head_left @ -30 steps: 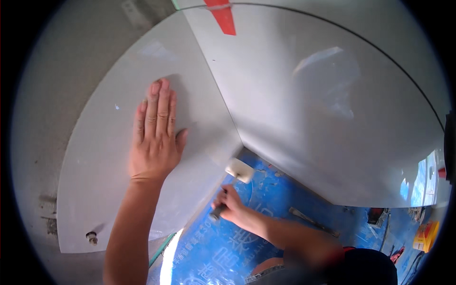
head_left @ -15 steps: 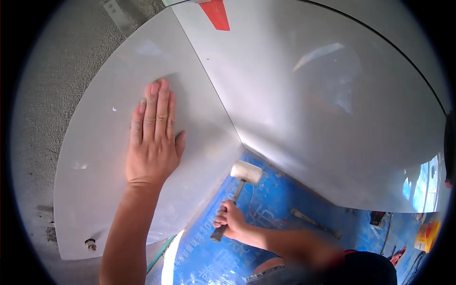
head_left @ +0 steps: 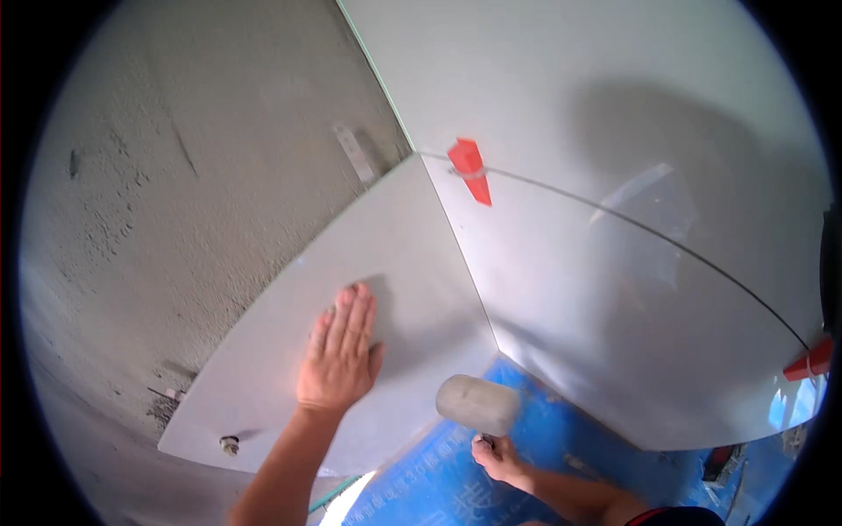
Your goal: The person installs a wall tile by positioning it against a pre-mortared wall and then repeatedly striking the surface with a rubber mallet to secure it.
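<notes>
Grey tile (head_left: 430, 368) under flat left hand (head_left: 339, 358); right hand (head_left: 500, 460) curled around mallet (head_left: 478, 404).

A blue protective floor covering (head_left: 561, 421) spread from about four o'clock to nearly seven o'clock of the view, and it carried pale printed characters. On this covering, toward five o'clock, there lay one slim, greyish tool (head_left: 581, 465), too blurred for telling its exact kind. At four o'clock, well apart from the tool, a dark, boxy object (head_left: 721, 465) rested, close to the rim; its exact kind was also not clear.
</notes>
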The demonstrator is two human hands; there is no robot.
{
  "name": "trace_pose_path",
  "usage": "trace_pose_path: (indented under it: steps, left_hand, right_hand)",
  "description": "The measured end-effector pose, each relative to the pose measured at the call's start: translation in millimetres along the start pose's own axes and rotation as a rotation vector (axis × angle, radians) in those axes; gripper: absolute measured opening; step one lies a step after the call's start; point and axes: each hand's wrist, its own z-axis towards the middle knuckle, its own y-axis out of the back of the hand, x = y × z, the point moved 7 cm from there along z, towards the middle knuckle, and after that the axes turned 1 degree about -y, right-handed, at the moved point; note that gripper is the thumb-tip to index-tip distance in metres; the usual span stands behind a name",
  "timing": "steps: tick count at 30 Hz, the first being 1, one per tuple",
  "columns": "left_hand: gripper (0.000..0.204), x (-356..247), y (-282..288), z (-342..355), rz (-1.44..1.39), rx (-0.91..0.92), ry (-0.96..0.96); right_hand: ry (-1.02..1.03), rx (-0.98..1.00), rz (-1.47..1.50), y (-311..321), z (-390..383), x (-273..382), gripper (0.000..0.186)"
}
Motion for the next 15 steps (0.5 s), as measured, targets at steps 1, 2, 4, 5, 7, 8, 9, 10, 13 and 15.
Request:
trace_pose_path:
  steps: [1, 2, 4, 5, 7, 8, 9, 10, 13, 15]
  left_hand:
    - [0.070, 4, -2, -3, 0.018, -0.009, 0.014]
    - [0.068, -1, -1, -2, 0.040, -0.030, 0.009]
    - [0.066, -10, 2, 11, 0.056, -0.065, 0.003]
    - [0.065, -13, 4, 17, 0.068, -0.077, -0.006]
    - [0.063, -12, 0, 14, 0.091, -0.070, -0.016]
    - [0.063, -11, 1, 12, 0.100, -0.069, -0.011]
    - [0.063, -12, 1, 11, 0.102, -0.059, -0.022]
    - [0.063, -11, 0, 9, 0.103, -0.050, -0.032]
    - [0.063, -12, 4, 17, 0.082, -0.067, -0.030]
    - [0.063, -7, 1, 10, 0.100, -0.058, -0.024]
  right_hand:
    - [0.115, -0.030, 0.178, -11, 12, 13, 0.031]
    - [0.224, -0.065, 0.347, -17, 23, 31, 0.032]
    - [0.309, -0.096, 0.361, -22, 64, 44, 0.027]
    - [0.277, -0.116, 0.221, -19, 94, 38, 0.025]
    - [0.231, -0.116, 0.096, -25, 110, 42, 0.023]
    - [0.271, -0.140, 0.189, -25, 100, 60, 0.025]
    - [0.311, -0.163, 0.281, -26, 96, 71, 0.027]
    - [0.316, -0.156, 0.280, -28, 107, 61, 0.027]
    - [0.531, -0.297, 0.004, -11, 121, 74, 0.033]
    - [0.379, -0.194, 0.085, -11, 121, 84, 0.038]
